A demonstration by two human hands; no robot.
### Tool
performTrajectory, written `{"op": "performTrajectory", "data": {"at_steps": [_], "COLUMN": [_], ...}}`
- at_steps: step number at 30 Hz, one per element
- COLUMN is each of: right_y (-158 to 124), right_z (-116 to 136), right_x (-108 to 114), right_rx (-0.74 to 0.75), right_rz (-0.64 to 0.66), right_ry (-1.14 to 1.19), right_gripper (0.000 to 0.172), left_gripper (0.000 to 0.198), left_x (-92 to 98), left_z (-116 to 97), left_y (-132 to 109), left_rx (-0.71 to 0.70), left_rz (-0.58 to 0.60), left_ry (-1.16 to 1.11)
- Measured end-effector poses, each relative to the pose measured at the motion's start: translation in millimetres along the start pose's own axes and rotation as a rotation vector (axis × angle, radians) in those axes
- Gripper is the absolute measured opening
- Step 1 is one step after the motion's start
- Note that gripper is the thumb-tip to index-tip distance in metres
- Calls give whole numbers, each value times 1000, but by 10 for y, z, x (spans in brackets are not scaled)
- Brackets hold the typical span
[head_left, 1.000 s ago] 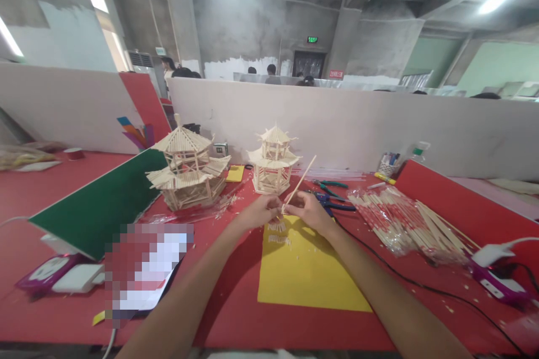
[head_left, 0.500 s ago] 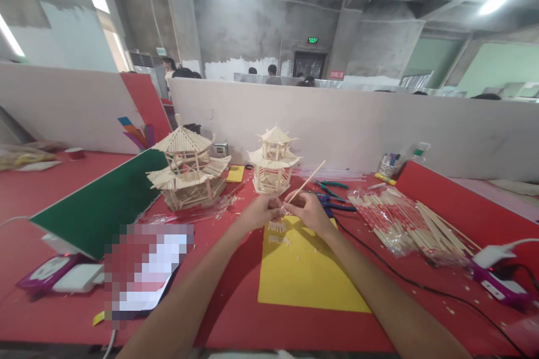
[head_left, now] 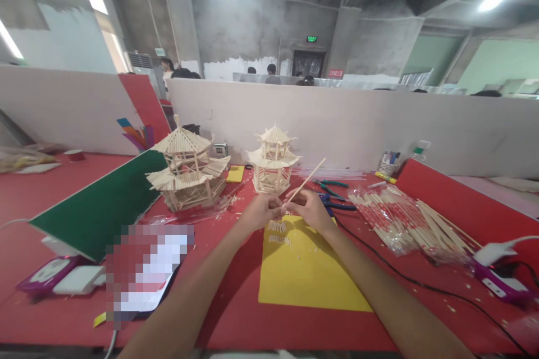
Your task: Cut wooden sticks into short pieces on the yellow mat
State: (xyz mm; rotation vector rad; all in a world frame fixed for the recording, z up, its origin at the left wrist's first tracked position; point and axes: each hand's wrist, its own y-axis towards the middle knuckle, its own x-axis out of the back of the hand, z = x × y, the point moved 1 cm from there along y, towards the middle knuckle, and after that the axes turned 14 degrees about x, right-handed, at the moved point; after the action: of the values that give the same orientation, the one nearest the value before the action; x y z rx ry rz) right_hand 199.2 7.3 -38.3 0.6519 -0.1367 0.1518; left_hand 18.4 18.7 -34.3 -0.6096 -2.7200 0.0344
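My right hand (head_left: 309, 210) is closed on a thin wooden stick (head_left: 307, 180), which slants up to the right. Fingertips of my left hand (head_left: 264, 211) are pinched together right beside it, at the stick's lower end; whatever they grip is too small to make out. Both hands hover over the top edge of a yellow sheet (head_left: 311, 286). Short cut stick pieces (head_left: 278, 239) lie on that sheet in two rows below the fingers. Just behind the hands stands a small two-tiered stick pagoda (head_left: 274, 162), and a larger stick pagoda (head_left: 185, 171) is to its left.
Pliers (head_left: 337, 205) and a black cable (head_left: 396, 274) lie right of my hands. Bagged wooden sticks (head_left: 396, 219) are further right, near a red divider (head_left: 463, 202). A green board (head_left: 101, 202) and a power strip (head_left: 50, 275) are on the left. A white partition (head_left: 345, 123) runs behind.
Almost nothing differs. The stick and both hands keep nearly the same place, with only a very slight shift of the whole view.
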Motion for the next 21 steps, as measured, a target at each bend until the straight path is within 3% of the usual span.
{"op": "performTrajectory", "data": {"at_steps": [10,14,18,21], "right_y": [59,100,27,-77], "right_z": [127,229,185,100], "right_x": [70,374,756,884], "right_rx": [1,12,-97,-277], "right_rz": [125,121,305,448], "right_ry": [-149,-557,-1073,-1227], "right_gripper": [32,24,43,72], "left_gripper": [31,30,29,27], "left_x": [20,48,80,102], "left_z": [22,0,-4,3], "left_y": [26,31,39,35], "left_rx": [92,130,154,157], "left_rz": [19,-22,-45,-59], "left_ry": [-181,-243,-261,-290]}}
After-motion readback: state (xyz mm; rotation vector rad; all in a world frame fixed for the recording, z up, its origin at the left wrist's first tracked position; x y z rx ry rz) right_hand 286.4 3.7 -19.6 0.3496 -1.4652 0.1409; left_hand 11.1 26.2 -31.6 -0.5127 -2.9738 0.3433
